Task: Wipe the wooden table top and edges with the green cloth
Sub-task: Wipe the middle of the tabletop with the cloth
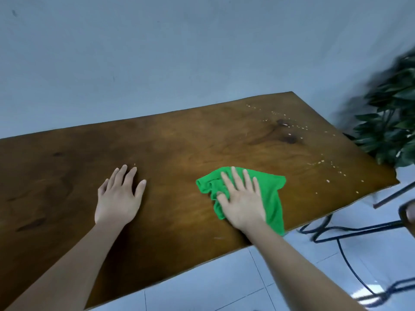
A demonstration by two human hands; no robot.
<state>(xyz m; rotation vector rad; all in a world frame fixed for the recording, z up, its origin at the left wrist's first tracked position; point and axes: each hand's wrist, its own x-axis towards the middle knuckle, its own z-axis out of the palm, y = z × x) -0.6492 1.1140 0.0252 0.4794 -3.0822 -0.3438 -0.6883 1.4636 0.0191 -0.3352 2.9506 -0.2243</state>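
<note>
While the flat right hand (243,202) presses it, the crumpled green cloth (272,194) lies on the wooden table (67,176).

Wall (157,52): plain pale blue-grey, filled the upper frame.
Floor (202,288): white tiles, lower right, crossed by black cables (343,257).
Plant (390,122): dark, leafy, blurred, right edge.

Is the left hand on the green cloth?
No, the left hand rests flat on the bare table top; the right hand presses the green cloth.

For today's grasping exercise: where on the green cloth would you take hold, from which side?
On the green cloth, pinch the bunched folds at its left end, from above; those ridges stand up from the table, while the rest lies flat under the right hand.
</note>
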